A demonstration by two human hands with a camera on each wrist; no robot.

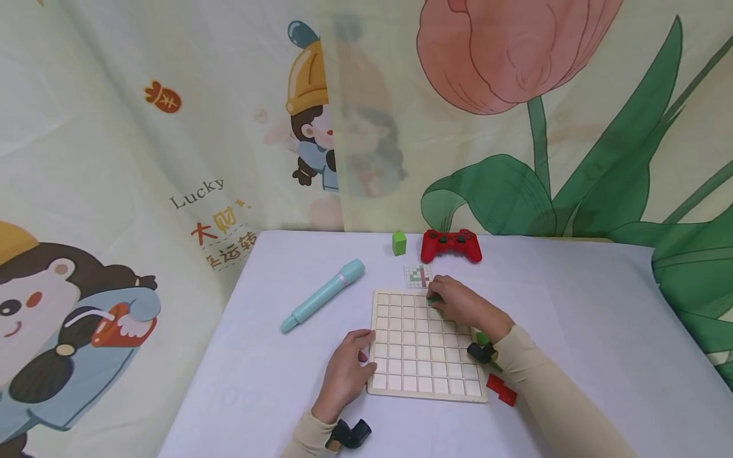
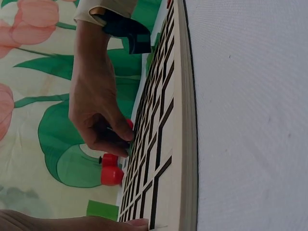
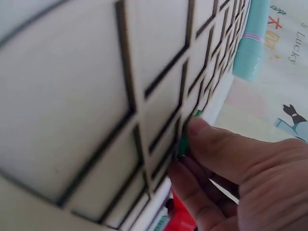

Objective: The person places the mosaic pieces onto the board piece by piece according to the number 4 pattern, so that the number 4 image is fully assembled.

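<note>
A pale wooden grid board [image 1: 420, 346] lies on the white table. My right hand [image 1: 458, 304] is at the board's far edge, its fingertips pinching a small green piece [image 1: 433, 298] against the cells there; the same green piece [image 3: 183, 139] shows under the fingertips [image 3: 202, 130] in the right wrist view. My left hand [image 1: 346, 372] rests on the board's left edge, fingers laid on the rim. The left wrist view shows the board's edge [image 2: 185, 144] and the right hand [image 2: 98, 110] curled over the grid.
A teal marker [image 1: 323, 295] lies left of the board. Behind it sit a small pattern card [image 1: 418, 275], a green block [image 1: 398, 243] and a red game controller [image 1: 451, 245]. A red piece [image 1: 502, 389] and a green one [image 1: 483, 338] lie by the right forearm.
</note>
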